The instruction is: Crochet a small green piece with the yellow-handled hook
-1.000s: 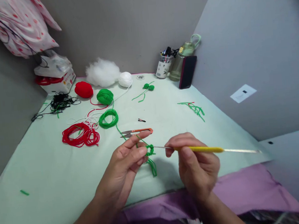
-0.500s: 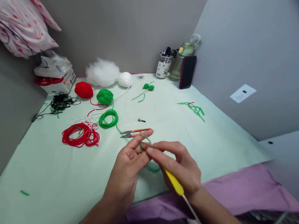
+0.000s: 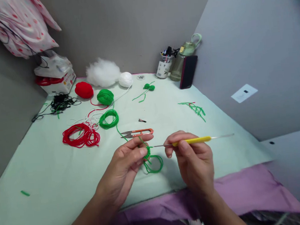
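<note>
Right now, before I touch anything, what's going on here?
A person is working green yarn. Their left hand pinches a small green stitched piece, with loops of green yarn hanging below it. Their right hand holds a yellow-handled hook, its thin metal end pointing at the piece; whether it is through a stitch is too small to tell. Orange-handled snips lie just beyond the left hand, with a green yarn ball farther back.

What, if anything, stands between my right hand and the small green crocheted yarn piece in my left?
Nothing visible blocks it: only the yellow-handled metal crochet hook spans the gap from your right hand to the small green crocheted yarn piece. The orange-handled metal snips lie on the table beyond.
</note>
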`<state>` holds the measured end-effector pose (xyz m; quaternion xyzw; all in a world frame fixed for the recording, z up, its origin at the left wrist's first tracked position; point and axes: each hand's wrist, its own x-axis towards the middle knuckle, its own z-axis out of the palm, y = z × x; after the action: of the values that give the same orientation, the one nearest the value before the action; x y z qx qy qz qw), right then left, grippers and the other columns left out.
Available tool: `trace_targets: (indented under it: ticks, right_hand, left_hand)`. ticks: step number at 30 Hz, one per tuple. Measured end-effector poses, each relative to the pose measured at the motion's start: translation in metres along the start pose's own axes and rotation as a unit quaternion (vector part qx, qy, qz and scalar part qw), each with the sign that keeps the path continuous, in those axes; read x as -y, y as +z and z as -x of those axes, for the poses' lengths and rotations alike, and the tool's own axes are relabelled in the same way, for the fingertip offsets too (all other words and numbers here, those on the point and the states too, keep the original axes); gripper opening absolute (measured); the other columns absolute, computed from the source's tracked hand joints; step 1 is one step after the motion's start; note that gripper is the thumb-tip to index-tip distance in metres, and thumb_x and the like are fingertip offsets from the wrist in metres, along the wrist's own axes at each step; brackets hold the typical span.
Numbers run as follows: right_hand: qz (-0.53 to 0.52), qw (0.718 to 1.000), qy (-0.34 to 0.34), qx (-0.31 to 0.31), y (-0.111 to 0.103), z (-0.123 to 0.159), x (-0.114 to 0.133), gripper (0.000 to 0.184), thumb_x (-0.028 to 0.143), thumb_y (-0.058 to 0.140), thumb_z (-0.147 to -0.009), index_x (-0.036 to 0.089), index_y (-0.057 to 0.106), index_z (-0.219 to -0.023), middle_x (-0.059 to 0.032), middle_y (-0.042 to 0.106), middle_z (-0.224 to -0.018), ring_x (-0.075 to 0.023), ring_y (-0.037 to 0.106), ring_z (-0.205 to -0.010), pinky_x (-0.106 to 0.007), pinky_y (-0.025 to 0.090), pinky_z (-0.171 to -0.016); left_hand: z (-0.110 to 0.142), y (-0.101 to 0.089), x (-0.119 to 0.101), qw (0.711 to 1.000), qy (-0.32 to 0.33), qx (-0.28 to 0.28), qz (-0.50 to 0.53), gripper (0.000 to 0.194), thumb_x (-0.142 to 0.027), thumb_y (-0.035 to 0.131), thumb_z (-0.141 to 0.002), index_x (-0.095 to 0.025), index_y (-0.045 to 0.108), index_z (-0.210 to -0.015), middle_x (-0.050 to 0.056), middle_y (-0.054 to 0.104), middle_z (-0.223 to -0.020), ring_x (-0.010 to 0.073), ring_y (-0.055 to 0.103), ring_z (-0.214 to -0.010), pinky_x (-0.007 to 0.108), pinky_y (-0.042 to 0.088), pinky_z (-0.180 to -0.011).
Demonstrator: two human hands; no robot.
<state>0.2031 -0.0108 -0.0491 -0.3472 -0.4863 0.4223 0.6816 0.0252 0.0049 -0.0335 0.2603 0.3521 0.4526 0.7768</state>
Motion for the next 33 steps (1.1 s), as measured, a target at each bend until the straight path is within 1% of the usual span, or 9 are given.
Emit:
trace_targets:
  ticks: [4,7,9,12,15,20,24,29,33]
  right_hand:
    - [-0.033,0.999,0.029,0.015,0.004,-0.002,0.0,0.015,0.033,0.074,-0.102,0.026,0.086,-0.097,-0.0032,0.079,-0.088,-0.0128,0.07,-0.067,-0.025,0.058,-0.06]
    - [0.022,0.999,-0.01,0.045,0.008,0.001,-0.001,0.013,0.031,0.074,-0.102,0.028,0.087,-0.101,-0.0046,0.082,-0.096,-0.017,0.075,-0.087,-0.029,0.062,-0.075]
    - [0.041,0.998,-0.017,0.05,0.008,0.003,-0.003,0.013,0.03,0.073,-0.103,0.03,0.087,-0.104,-0.004,0.083,-0.097,-0.0173,0.075,-0.091,-0.029,0.061,-0.078]
    - [0.031,0.998,0.011,0.047,0.005,0.004,-0.005,0.015,0.032,0.071,-0.105,0.03,0.086,-0.105,-0.0025,0.082,-0.097,-0.0144,0.072,-0.081,-0.027,0.058,-0.072]
    - [0.014,0.999,0.034,0.039,0.002,0.003,-0.005,0.016,0.034,0.07,-0.105,0.028,0.085,-0.105,-0.0033,0.082,-0.097,-0.0142,0.072,-0.077,-0.028,0.059,-0.073]
    - [-0.022,0.999,0.039,0.031,0.003,-0.002,-0.001,0.019,0.036,0.069,-0.105,0.022,0.081,-0.099,-0.0053,0.084,-0.091,-0.0157,0.075,-0.071,-0.029,0.064,-0.069]
    - [-0.011,0.999,0.036,0.038,0.002,-0.002,0.002,0.02,0.036,0.066,-0.106,0.022,0.079,-0.099,-0.0052,0.084,-0.088,-0.0167,0.076,-0.07,-0.031,0.066,-0.069]
    - [0.057,0.995,-0.036,0.069,-0.001,0.005,0.004,0.022,0.025,0.058,-0.111,0.025,0.079,-0.112,-0.0043,0.083,-0.103,-0.0155,0.077,-0.082,-0.031,0.065,-0.077]
    - [0.133,0.979,-0.115,0.1,-0.003,0.007,0.006,0.026,0.018,0.055,-0.11,0.026,0.076,-0.122,-0.0064,0.083,-0.108,-0.0193,0.078,-0.093,-0.036,0.065,-0.079]
  left_hand:
    - [0.0,0.003,0.003,0.998,0.049,-0.01,-0.047,0.025,-0.03,0.094,-0.076,-0.028,0.09,-0.101,0.0,0.068,-0.083,0.0127,0.057,-0.079,0.022,0.049,-0.077]
    - [0.002,0.005,0.006,0.993,0.066,0.002,-0.096,0.029,-0.027,0.093,-0.08,-0.03,0.089,-0.108,0.001,0.074,-0.088,0.0164,0.066,-0.089,0.026,0.053,-0.085]
    - [0.003,0.005,0.006,0.992,0.063,0.001,-0.106,0.035,-0.025,0.093,-0.08,-0.031,0.087,-0.114,0.001,0.075,-0.092,0.018,0.069,-0.093,0.028,0.055,-0.089]
    - [0.004,0.003,0.005,0.993,0.066,-0.009,-0.102,0.041,-0.023,0.093,-0.08,-0.031,0.085,-0.12,0.0,0.072,-0.093,0.0171,0.069,-0.093,0.027,0.056,-0.088]
    - [0.005,0.002,0.003,0.992,0.075,-0.008,-0.104,0.038,-0.022,0.091,-0.082,-0.031,0.086,-0.118,-0.001,0.068,-0.091,0.0153,0.068,-0.091,0.024,0.055,-0.086]
    - [0.007,0.002,0.0,0.991,0.066,-0.016,-0.113,0.037,-0.023,0.09,-0.082,-0.03,0.086,-0.119,0.0,0.067,-0.089,0.015,0.065,-0.088,0.024,0.054,-0.083]
    - [0.008,0.003,-0.002,0.991,0.07,-0.027,-0.115,0.037,-0.025,0.091,-0.08,-0.026,0.087,-0.116,0.001,0.066,-0.087,0.0174,0.063,-0.086,0.027,0.055,-0.081]
    - [0.008,0.002,-0.002,0.987,0.089,-0.021,-0.136,0.032,-0.024,0.089,-0.082,-0.028,0.088,-0.114,0.0,0.066,-0.085,0.0166,0.062,-0.084,0.026,0.054,-0.08]
    - [0.007,0.003,0.0,0.982,0.104,-0.036,-0.155,0.026,-0.024,0.089,-0.083,-0.029,0.087,-0.109,0.0,0.066,-0.087,0.0155,0.063,-0.085,0.024,0.054,-0.081]
